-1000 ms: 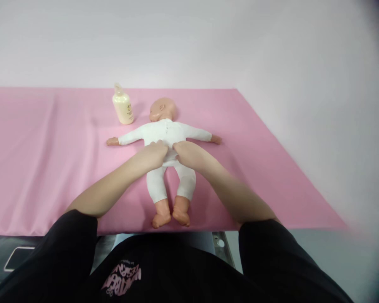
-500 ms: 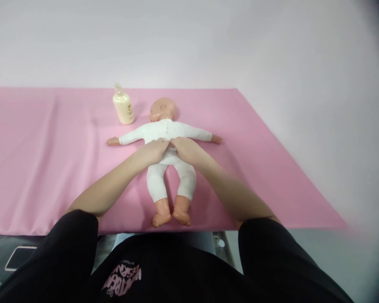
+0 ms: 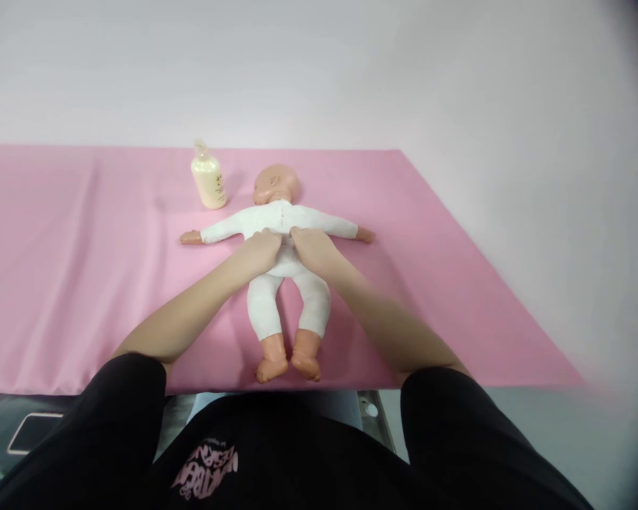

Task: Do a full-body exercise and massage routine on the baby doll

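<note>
A baby doll [image 3: 288, 265] with a white cloth body lies stretched out on a pink sheet [image 3: 457, 319], its arms spread and its bare feet towards me. Its head is turned to the left. My left hand [image 3: 264, 249] presses on the left side of the lower torso, fingers curled closed against the cloth. On the right side of the torso, my right hand [image 3: 312, 248] is closed in the same way. A narrow gap separates the two hands over the doll's midline. The backs of my hands hide most of the fingertips.
A pale yellow pump bottle [image 3: 209, 183] stands on the sheet, left of the doll's head. Behind the table is a white wall [image 3: 319, 71]. The sheet's front edge runs close to my body, and a dark object with a framed panel [image 3: 35, 433] sits below at left.
Both hands have shifted slightly up the torso towards the head, and the gap between them has widened a little. The doll and the bottle have stayed in place.
</note>
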Demonstrator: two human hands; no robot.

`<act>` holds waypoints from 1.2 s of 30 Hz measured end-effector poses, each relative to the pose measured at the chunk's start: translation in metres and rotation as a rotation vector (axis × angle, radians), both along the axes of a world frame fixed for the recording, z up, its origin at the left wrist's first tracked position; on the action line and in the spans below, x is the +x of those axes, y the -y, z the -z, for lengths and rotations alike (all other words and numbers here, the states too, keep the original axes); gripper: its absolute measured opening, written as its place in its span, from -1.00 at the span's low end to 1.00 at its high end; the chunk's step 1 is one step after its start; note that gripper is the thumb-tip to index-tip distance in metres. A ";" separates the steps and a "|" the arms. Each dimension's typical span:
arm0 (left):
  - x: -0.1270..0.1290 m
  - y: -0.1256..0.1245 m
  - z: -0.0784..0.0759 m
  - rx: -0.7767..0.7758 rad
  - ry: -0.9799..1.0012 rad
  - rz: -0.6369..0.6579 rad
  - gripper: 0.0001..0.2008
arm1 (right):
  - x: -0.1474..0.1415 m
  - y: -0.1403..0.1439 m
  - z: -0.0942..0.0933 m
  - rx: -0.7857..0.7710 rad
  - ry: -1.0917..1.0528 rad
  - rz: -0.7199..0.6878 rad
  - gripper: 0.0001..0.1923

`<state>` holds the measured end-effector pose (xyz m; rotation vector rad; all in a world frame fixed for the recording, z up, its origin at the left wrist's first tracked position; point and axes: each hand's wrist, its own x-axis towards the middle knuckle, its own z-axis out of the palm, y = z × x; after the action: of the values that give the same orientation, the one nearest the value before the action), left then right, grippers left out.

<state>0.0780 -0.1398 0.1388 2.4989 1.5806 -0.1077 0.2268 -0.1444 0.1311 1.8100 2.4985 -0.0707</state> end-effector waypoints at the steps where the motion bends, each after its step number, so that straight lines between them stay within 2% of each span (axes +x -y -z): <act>1: 0.000 -0.001 0.001 -0.003 -0.027 0.000 -0.62 | 0.000 -0.001 0.000 -0.003 -0.002 0.002 -0.67; 7: -0.001 -0.008 0.011 0.037 0.000 -0.031 -0.61 | 0.006 -0.010 0.011 0.026 -0.057 -0.021 -0.66; 12: -0.003 -0.013 0.014 0.099 0.029 0.061 -0.61 | 0.011 -0.017 0.019 0.093 -0.074 -0.071 -0.64; 15: -0.003 -0.015 0.014 0.127 0.034 0.066 -0.60 | 0.010 -0.017 0.018 0.083 -0.070 -0.067 -0.63; 20: -0.003 -0.017 0.016 0.138 0.012 0.031 -0.59 | 0.010 -0.019 0.019 0.088 -0.081 -0.060 -0.66; 27: -0.004 -0.016 0.016 0.131 0.025 0.010 -0.62 | 0.016 -0.028 0.030 0.127 -0.126 -0.052 -0.67; 33: -0.003 -0.025 0.024 0.206 0.034 -0.047 -0.68 | 0.016 -0.037 0.037 0.126 -0.150 0.004 -0.63; 36: -0.004 -0.033 0.028 0.207 0.033 -0.078 -0.69 | 0.018 -0.041 0.040 0.126 -0.173 -0.026 -0.61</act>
<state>0.0740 -0.1071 0.1104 2.5692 1.7551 0.1134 0.2444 -0.1034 0.0907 1.8938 2.7010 -0.0737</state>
